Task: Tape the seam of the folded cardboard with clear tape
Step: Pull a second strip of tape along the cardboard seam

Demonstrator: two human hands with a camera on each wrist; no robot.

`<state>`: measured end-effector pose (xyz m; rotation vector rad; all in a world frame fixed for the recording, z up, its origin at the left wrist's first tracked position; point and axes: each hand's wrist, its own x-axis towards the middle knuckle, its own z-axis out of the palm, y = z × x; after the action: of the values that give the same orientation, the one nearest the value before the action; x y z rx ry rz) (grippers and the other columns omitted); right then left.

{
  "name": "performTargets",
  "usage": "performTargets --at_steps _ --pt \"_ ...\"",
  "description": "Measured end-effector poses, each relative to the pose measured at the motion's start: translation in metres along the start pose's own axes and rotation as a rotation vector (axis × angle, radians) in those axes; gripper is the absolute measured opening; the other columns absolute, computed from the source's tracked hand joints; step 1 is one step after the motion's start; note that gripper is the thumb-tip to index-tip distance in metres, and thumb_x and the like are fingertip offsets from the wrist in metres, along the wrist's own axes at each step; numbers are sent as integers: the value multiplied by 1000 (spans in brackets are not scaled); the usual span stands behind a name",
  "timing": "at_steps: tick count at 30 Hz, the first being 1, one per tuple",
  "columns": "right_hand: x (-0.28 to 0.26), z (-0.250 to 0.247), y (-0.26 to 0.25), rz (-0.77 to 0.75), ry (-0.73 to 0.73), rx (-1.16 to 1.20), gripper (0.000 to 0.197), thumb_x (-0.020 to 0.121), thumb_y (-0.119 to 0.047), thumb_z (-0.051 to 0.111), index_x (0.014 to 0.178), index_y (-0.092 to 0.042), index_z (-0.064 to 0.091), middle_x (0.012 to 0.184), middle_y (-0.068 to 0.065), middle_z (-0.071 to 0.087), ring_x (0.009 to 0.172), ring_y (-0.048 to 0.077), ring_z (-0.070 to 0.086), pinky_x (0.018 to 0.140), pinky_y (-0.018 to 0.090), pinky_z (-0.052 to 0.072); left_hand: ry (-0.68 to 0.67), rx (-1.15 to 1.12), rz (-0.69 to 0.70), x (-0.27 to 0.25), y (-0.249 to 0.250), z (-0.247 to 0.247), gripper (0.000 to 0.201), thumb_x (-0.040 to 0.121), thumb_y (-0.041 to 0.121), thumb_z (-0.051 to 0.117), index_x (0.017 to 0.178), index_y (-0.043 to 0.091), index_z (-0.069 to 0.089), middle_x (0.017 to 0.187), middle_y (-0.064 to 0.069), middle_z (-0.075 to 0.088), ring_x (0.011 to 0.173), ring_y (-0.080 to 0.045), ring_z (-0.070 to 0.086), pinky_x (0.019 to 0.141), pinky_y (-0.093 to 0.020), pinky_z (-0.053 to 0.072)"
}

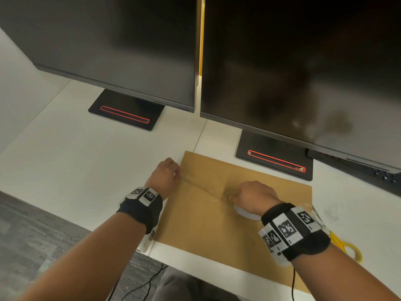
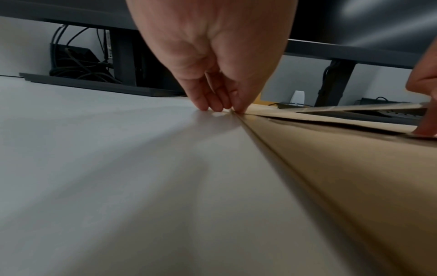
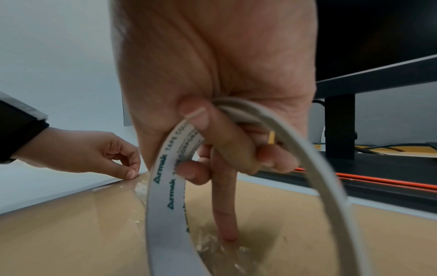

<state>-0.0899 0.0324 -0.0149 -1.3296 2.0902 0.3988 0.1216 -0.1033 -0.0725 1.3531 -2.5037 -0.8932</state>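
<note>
One cardboard (image 1: 217,224) | one tape roll (image 3: 165,196) gripped by right hand (image 1: 253,197) | left hand (image 1: 166,175) pinching tape end

two dark monitors (image 1: 130,40) — yellow scissors (image 1: 349,248), keyboard (image 1: 373,172)

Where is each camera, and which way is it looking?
Head: on the person's head, looking down at the cardboard; both forearms, left hand and right hand show.
Left wrist: low over the table, looking along the left hand's fingers at the cardboard's edge.
Right wrist: looks along the right hand gripping the tape roll.
All views share the cardboard and both hands.
</note>
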Motion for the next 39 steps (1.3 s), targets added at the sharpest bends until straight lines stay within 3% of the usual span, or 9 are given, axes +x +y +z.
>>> performTargets --at_steps 5,8,9,13,17,20,26,34,39 --pt "1 4 -1 8 31 15 39 93 -48 45 102 -16 64 100 2 64 92 22 60 71 29 46 23 104 -7 0 12 0 17 86 3 52 103 4 57 107 -7 51 97 -24 49 80 -39 48" --pt "1 5 -1 9 50 36 38 92 -48 45 102 -16 63 101 2 64 92 22 60 70 29 45 -64 189 88 -2 22 4 27 64 -14 63 85 3 61 87 -11 57 74 -27 55 54 -37 49" --pt "1 5 -1 9 55 40 38 92 -48 46 102 -16 64 101 2 64 93 22 60 70 29 45 -107 219 114 -2 25 7 26 65 -16 61 84 2 62 87 -11 57 75 -28 57 54 -34 49" --pt "1 7 -1 4 61 70 37 92 -47 48 101 -15 64 100 3 64 92 23 61 71 29 46 -167 240 -34 -5 37 15 23 94 12 41 110 6 55 118 -9 50 105 -26 51 82 -36 47" --pt "-3 7 2 -14 79 137 39 90 -53 48 93 -17 63 91 0 61 84 20 59 62 28 42 -240 301 -67 -12 47 17 49 92 42 44 125 7 45 129 -8 40 116 -22 42 93 -37 46" --pt "-8 6 11 -30 75 250 44 88 -62 46 85 -21 62 84 -5 58 80 15 55 62 28 39 -232 354 -71 -14 50 21 65 89 54 44 133 7 37 136 -9 35 122 -24 37 97 -37 44" --pt "-18 12 44 -115 89 596 47 91 -43 52 63 -6 51 62 2 46 59 16 45 60 31 35 -238 382 -89 -13 51 24 74 87 59 41 138 6 30 140 -10 32 126 -25 33 101 -38 41" --pt "-27 16 44 -17 194 248 42 87 -49 53 57 -20 51 60 -6 49 61 13 50 51 26 32 -265 399 -120 -8 50 26 77 86 61 41 138 7 30 138 -11 34 126 -27 34 106 -37 35" --pt "-19 15 30 49 70 115 38 90 -52 47 69 -22 54 72 -5 55 74 18 55 55 25 35 -233 429 -6 -9 63 32 41 91 40 41 118 11 49 120 -8 49 109 -25 48 91 -36 44"
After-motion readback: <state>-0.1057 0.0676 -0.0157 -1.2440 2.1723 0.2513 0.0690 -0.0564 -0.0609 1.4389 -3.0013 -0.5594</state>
